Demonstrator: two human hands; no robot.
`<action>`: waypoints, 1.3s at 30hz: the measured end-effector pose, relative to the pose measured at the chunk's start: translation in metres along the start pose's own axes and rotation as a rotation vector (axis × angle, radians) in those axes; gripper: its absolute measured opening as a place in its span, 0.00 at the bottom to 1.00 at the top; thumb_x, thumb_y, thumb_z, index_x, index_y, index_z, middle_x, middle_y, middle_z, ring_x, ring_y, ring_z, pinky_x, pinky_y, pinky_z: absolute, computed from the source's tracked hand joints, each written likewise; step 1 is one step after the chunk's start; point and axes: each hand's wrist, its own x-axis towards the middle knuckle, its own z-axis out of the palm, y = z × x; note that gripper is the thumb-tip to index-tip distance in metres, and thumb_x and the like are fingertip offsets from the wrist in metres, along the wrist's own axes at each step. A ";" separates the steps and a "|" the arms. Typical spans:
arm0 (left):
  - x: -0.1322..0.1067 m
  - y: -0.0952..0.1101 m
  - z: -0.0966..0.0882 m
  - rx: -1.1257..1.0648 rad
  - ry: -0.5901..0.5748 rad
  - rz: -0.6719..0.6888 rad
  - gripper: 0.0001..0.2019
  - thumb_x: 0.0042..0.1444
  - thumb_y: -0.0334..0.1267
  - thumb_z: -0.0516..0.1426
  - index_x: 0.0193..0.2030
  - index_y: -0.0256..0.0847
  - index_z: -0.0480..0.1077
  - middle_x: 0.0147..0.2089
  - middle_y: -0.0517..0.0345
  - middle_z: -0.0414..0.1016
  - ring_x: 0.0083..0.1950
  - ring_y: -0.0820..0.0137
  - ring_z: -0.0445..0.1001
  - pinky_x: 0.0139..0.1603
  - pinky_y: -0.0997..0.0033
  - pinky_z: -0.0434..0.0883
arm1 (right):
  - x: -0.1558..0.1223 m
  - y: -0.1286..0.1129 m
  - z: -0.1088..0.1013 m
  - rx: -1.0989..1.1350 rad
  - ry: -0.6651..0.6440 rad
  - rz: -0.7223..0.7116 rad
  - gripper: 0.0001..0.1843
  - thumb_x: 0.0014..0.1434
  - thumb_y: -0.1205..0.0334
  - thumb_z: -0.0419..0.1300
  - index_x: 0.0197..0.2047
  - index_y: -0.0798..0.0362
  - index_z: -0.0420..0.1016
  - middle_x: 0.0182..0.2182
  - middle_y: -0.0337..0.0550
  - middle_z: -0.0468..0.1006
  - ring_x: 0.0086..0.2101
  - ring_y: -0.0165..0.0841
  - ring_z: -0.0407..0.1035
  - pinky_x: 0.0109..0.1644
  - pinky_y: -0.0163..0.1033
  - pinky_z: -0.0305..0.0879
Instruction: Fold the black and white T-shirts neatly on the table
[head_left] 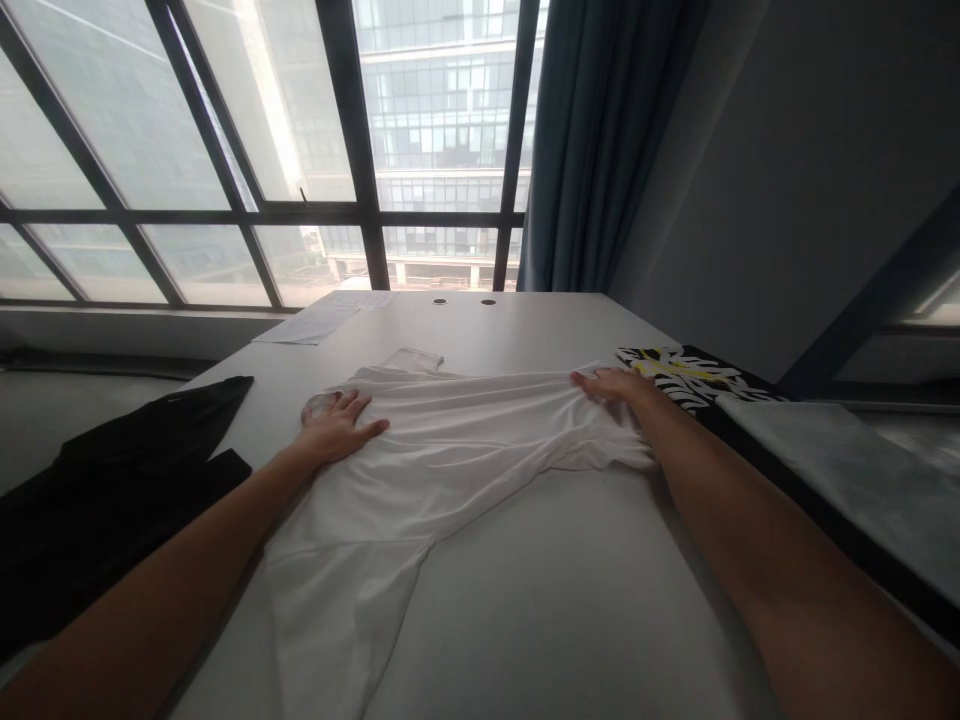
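A thin white shirt (450, 440) is spread across the white table, creased in long folds between my two hands. Toward its far side a small flap of the same pale cloth (414, 358) sticks out. My left hand (336, 428) lies flat on the shirt's left part, thumb and fingers spread. At the right end my right hand (609, 384) rests on the cloth, with fingers reaching inward; some of them are hidden. Below the right wrist the fabric bunches, and the shirt's lower left part runs toward me past the bottom of the view.
Black clothing (142, 470) lies along the left side of the white table (540, 600). A black, white and yellow patterned cloth (690, 375) is at the right edge. Papers (311, 325) lie at the far left. Beyond are windows and a blue curtain (592, 150).
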 end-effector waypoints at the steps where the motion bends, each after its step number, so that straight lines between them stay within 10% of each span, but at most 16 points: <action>1: 0.000 -0.001 0.001 -0.003 0.009 -0.008 0.45 0.59 0.73 0.40 0.77 0.50 0.53 0.81 0.53 0.41 0.79 0.42 0.40 0.71 0.31 0.45 | 0.003 -0.002 0.000 -0.028 0.006 0.064 0.38 0.62 0.31 0.53 0.58 0.52 0.79 0.63 0.64 0.71 0.66 0.65 0.57 0.65 0.75 0.49; 9: 0.003 -0.001 0.002 -0.010 0.067 -0.084 0.45 0.59 0.73 0.40 0.76 0.50 0.55 0.80 0.52 0.44 0.78 0.41 0.42 0.70 0.31 0.46 | 0.010 0.011 -0.016 -0.236 -0.006 0.091 0.17 0.55 0.62 0.64 0.49 0.48 0.84 0.57 0.54 0.77 0.59 0.53 0.67 0.60 0.57 0.62; 18: 0.000 0.003 0.000 -0.024 0.054 -0.088 0.45 0.61 0.72 0.40 0.77 0.48 0.53 0.80 0.52 0.42 0.78 0.41 0.40 0.71 0.28 0.42 | -0.005 0.019 -0.041 0.075 0.295 0.087 0.16 0.61 0.60 0.61 0.49 0.55 0.83 0.48 0.56 0.82 0.48 0.44 0.75 0.49 0.43 0.67; 22: -0.001 0.003 -0.001 -0.014 0.057 -0.083 0.44 0.61 0.71 0.40 0.77 0.48 0.54 0.80 0.52 0.43 0.78 0.41 0.41 0.71 0.30 0.43 | -0.008 0.013 -0.054 0.244 0.204 0.105 0.16 0.61 0.65 0.59 0.49 0.58 0.83 0.46 0.56 0.83 0.45 0.39 0.75 0.45 0.38 0.65; 29: 0.001 0.001 0.002 -0.029 0.076 -0.053 0.43 0.62 0.70 0.42 0.76 0.46 0.54 0.80 0.51 0.44 0.78 0.44 0.42 0.72 0.31 0.42 | -0.024 0.001 -0.047 -0.089 0.396 0.031 0.22 0.61 0.68 0.57 0.57 0.58 0.79 0.58 0.64 0.74 0.55 0.48 0.69 0.54 0.47 0.61; 39: -0.002 -0.001 0.000 -0.044 0.105 0.071 0.41 0.61 0.69 0.46 0.74 0.47 0.59 0.79 0.52 0.50 0.77 0.47 0.49 0.72 0.39 0.47 | -0.063 -0.105 0.003 -0.087 -0.127 -0.492 0.37 0.64 0.41 0.57 0.69 0.53 0.69 0.66 0.51 0.70 0.64 0.45 0.65 0.67 0.42 0.58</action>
